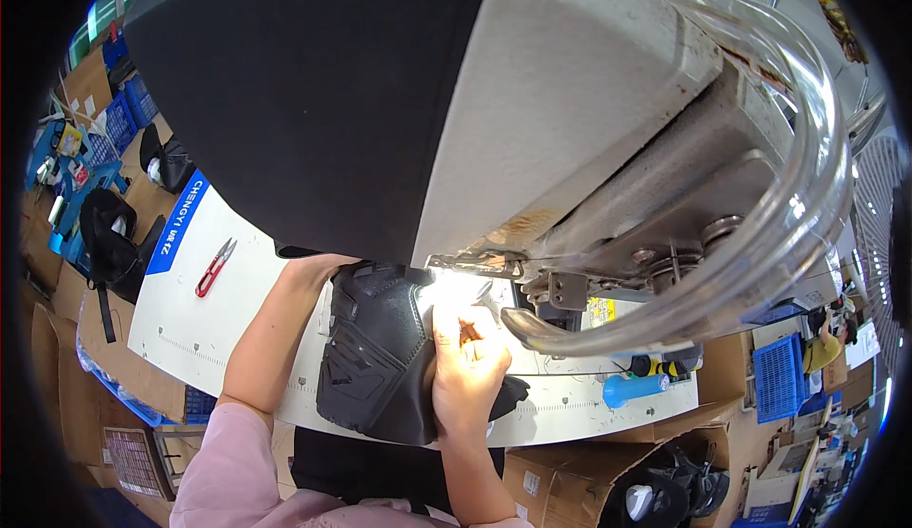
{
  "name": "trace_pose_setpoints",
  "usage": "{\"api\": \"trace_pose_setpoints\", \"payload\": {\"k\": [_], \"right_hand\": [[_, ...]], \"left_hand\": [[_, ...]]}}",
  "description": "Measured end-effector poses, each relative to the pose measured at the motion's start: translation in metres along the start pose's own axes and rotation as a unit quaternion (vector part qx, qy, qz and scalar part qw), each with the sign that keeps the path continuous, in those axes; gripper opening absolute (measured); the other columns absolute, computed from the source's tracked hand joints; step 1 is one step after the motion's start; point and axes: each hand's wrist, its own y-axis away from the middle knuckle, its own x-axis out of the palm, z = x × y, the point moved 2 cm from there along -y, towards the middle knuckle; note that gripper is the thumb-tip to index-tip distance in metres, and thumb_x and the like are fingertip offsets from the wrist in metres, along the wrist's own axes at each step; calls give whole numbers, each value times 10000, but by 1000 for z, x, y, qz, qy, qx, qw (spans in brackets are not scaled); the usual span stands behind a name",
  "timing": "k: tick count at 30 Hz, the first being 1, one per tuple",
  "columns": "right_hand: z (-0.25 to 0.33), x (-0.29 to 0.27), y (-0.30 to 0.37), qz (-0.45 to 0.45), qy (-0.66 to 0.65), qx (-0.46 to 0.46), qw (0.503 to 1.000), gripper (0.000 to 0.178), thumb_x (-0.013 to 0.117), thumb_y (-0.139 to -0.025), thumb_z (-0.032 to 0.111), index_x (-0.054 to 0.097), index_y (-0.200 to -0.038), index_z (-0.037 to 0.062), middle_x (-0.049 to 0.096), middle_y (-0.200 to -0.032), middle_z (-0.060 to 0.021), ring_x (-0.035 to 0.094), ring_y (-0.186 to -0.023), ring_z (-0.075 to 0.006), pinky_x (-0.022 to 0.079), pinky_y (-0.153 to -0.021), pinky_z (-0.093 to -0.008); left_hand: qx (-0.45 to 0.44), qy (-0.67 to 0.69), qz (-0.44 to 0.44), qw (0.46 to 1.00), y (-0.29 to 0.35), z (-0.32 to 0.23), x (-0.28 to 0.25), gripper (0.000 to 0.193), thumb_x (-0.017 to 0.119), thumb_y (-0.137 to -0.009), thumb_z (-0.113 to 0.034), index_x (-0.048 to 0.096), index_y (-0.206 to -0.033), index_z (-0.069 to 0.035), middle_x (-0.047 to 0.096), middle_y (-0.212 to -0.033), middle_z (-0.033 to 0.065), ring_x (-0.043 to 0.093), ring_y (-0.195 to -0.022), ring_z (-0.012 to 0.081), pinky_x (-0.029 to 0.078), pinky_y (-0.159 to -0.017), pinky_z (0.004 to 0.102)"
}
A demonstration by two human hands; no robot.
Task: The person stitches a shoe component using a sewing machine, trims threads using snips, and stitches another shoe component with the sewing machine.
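A black leather-like piece (pixel 375 362) with grooved panels and stitched seams lies on the white table under the sewing machine (pixel 570 119). My right hand (pixel 470 366) is closed at its right edge, with fingers curled and bent close to the brightly lit stitching area. A black flap (pixel 514 392) shows on the far side of this hand. My left hand (pixel 328 263) reaches in behind the piece, below the machine's dark cover; its fingers are hidden. The machine's metal foot area (pixel 475 264) sits just above the piece's upper edge.
Red-handled thread snips (pixel 217 268) lie on the table's left part. A blue cylinder (pixel 635 390) lies near the right edge. A clear tube (pixel 817 176) curves down at the right. Cardboard boxes (pixel 546 490), black bundles (pixel 114 233) and a blue crate (pixel 781 376) stand around the table.
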Motion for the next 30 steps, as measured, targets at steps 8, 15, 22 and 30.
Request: {"api": "trace_pose_setpoints", "payload": {"k": [8,15,22,30], "right_hand": [[10,2,1,9,-24,59,998,79,618,-901,48,638,-849,-7,538,-752,29,437,-662,-34,337,-595,-201],[8,-3,-3,26,25,17,999,84,617,-910,74,636,-864,6,529,-733,38,416,-642,-28,319,-573,-196],[11,-2,-2,45,41,28,998,83,625,-907,88,638,-861,19,536,-709,44,412,-615,-19,313,-548,-194],[-10,-9,0,34,6,43,998,43,600,-922,73,622,-900,43,512,-726,67,383,-613,-4,296,-550,-174]], "left_hand": [[18,-90,-37,995,4,-8,-7,220,774,-731,-110,662,-899,-21,663,-854,66,634,-802,156,540,-697,297],[47,-153,-48,986,3,-14,-7,238,780,-726,-112,660,-912,-22,665,-872,69,637,-818,160,544,-708,300],[80,-208,-69,972,10,-17,-20,257,786,-720,-114,658,-924,-24,668,-891,71,641,-833,164,548,-719,304],[-5,70,-53,996,10,-21,-15,378,822,-679,-123,633,-992,-26,655,-978,80,635,-881,179,546,-771,311]]}}
